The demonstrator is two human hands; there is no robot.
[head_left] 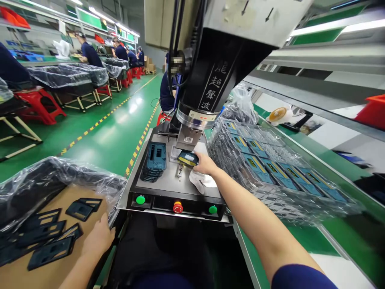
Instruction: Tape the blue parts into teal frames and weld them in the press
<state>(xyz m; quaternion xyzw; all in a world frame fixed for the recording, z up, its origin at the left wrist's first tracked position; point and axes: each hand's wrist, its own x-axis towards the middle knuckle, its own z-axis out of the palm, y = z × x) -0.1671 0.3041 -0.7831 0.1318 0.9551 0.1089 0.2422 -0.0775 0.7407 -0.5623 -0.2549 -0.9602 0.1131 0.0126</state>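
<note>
Your right hand (206, 163) pinches a yellow-striped black plastic panel (187, 158); similar panels (256, 165) trayed rightward. Black plastic frames (80, 208) remain beside left hand (100, 236), grip unclear.

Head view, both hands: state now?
Left hand: near the dark frames; open or closed, can't tell.
Right hand: holding the yellow-striped panel.

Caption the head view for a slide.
The right hand holds a dark part below a metal block; the left hand is at a bin of dark frames.
</note>
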